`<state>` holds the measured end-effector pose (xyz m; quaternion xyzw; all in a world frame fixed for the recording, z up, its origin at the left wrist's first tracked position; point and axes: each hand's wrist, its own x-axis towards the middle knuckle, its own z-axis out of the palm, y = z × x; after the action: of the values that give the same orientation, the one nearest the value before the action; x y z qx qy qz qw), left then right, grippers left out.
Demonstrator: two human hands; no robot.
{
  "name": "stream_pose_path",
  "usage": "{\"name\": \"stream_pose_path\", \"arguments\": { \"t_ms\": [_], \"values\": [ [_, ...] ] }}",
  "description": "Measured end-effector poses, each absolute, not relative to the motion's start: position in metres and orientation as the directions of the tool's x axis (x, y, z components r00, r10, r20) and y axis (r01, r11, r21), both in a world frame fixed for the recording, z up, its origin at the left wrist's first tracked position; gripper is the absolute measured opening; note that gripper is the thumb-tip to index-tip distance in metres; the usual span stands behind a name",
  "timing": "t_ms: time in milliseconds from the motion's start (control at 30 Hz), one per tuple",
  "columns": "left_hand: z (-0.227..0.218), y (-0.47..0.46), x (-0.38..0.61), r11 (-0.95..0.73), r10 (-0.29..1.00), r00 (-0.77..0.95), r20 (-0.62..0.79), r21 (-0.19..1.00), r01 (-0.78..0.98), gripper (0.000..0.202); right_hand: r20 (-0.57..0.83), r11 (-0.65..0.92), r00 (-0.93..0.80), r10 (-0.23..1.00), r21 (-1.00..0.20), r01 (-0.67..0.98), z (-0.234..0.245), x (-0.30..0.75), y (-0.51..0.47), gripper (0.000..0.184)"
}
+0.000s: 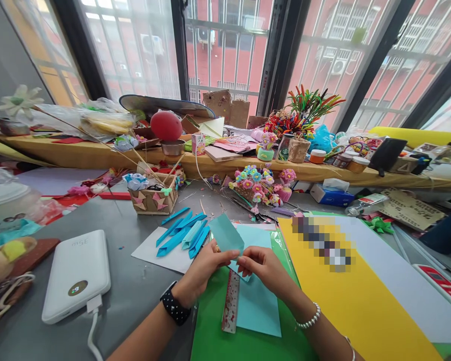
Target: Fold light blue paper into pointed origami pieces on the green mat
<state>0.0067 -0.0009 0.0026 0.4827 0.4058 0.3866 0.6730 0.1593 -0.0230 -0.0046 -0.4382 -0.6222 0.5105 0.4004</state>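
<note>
My left hand (206, 265) and my right hand (263, 265) both pinch a small piece of teal paper (227, 234), held up just above the table. Under the hands lie a light blue paper sheet (257, 306) and a patterned ruler (230, 301), both on a green sheet (218, 336). Several folded blue paper strips (184, 233) rest on a white sheet (154, 253) to the left of the hands. A black watch is on my left wrist, a bead bracelet on my right.
A white power bank (77, 273) with a cable lies at the left. A large yellow sheet (346, 286) lies at the right. A small paper basket (154, 198), paper flower pots (257, 183), scissors (261, 215) and craft clutter stand behind, along a wooden shelf (78, 153).
</note>
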Motion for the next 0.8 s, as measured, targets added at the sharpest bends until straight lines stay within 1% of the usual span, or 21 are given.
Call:
{"name": "stream_pose_path", "arguments": {
  "t_ms": [200, 467, 533, 700, 800],
  "values": [
    [0.0024, -0.0017, 0.0071, 0.197, 0.944, 0.292, -0.155, 0.973, -0.119, 0.028, 0.038, 0.083, -0.294, 0.955, -0.986, 0.142, -0.0045, 0.1572, -0.0233, 0.027],
    [0.0034, -0.0001, 0.0054, 0.246, 0.962, 0.16, -0.221, 0.957, -0.157, 0.032, 0.016, 0.053, -0.35, 0.937, -0.994, 0.095, -0.0062, 0.1563, -0.0224, 0.023],
    [0.0045, -0.0006, 0.006, 0.253, 0.958, 0.178, -0.226, 0.956, -0.15, 0.031, -0.004, 0.033, -0.344, 0.939, -0.994, 0.102, -0.0074, 0.1566, -0.0213, 0.024],
    [0.0037, -0.0021, 0.0074, 0.235, 0.927, 0.33, -0.178, 0.962, -0.142, 0.026, -0.011, 0.023, -0.302, 0.953, -0.994, 0.11, -0.0094, 0.1567, -0.02, 0.031],
    [0.0022, -0.0016, 0.0069, 0.234, 0.925, 0.342, -0.168, 0.959, -0.161, 0.024, -0.002, 0.029, -0.302, 0.953, -0.995, 0.1, -0.0099, 0.1558, -0.0211, 0.031]
  ]
}}
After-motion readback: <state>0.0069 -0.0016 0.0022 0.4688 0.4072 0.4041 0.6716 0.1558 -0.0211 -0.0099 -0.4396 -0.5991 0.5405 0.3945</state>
